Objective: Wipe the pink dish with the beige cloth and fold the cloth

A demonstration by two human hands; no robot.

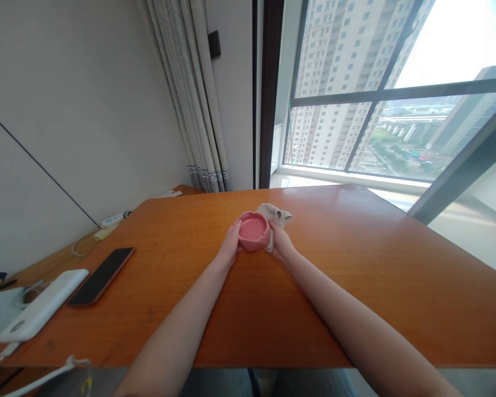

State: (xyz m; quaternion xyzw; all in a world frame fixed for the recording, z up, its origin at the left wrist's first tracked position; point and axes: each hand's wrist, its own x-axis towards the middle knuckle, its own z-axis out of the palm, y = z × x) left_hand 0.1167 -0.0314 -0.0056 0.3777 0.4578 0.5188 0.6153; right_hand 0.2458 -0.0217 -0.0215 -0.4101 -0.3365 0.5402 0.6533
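The table (376,264) stretches broadly right of the arms to a slanting edge; its far edge runs just beyond the cloth (276,212). On the left, room narrows where the phone (101,277) and power bank (41,309) lie near the side edge. The bowl (254,230) is mid-table, between the hands — its pink floor shows. The left hand (230,244) grips its left side; the right hand (282,242) grasps the cloth against its right.
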